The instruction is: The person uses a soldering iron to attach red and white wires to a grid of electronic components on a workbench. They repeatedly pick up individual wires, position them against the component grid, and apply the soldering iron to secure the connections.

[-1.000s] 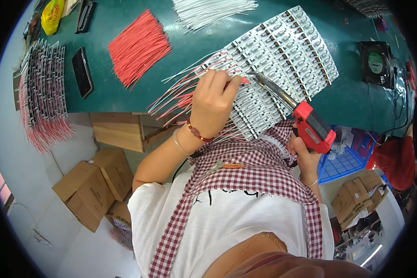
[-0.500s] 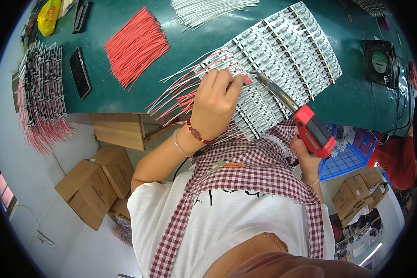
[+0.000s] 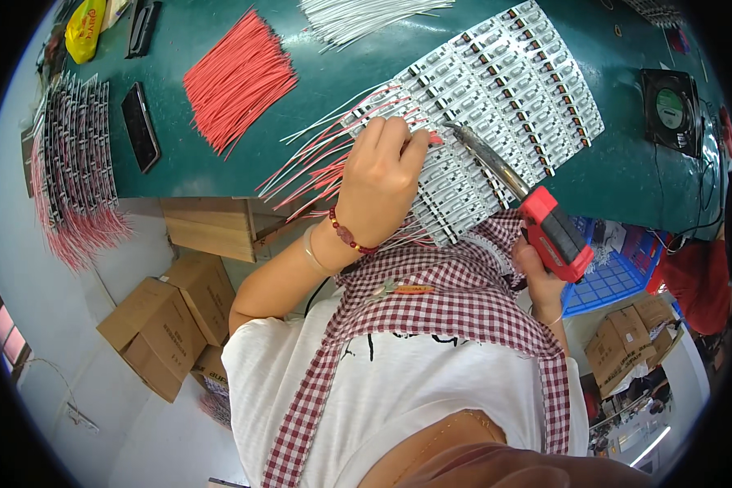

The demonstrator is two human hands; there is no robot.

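A sheet of small white circuit boards (image 3: 496, 89) lies slantwise on the green table, with red and white wires along its left part. My left hand (image 3: 380, 167) is closed over that part, fingers pinched on a bundle of red wires (image 3: 327, 179); red ends show just beyond the fingertips. In my right hand (image 3: 541, 276) is a red and black soldering iron (image 3: 555, 232), its grip partly hiding the fingers. The iron's bent metal tip hangs over the boards, right of my left fingertips. I cannot tell whether it touches a board.
Beyond my left hand lie a pile of red wires (image 3: 240, 77) and a pile of white wires (image 3: 366, 18). A phone (image 3: 141, 128) and wired boards (image 3: 77, 154) sit at the left. At the right are a black fan-like device (image 3: 669, 111) and a blue basket (image 3: 598, 289). Cardboard boxes (image 3: 154, 333) stand below.
The soldering iron and my right hand have shifted slightly to the right. My left hand stays nearly in place, still pinching the red wires.
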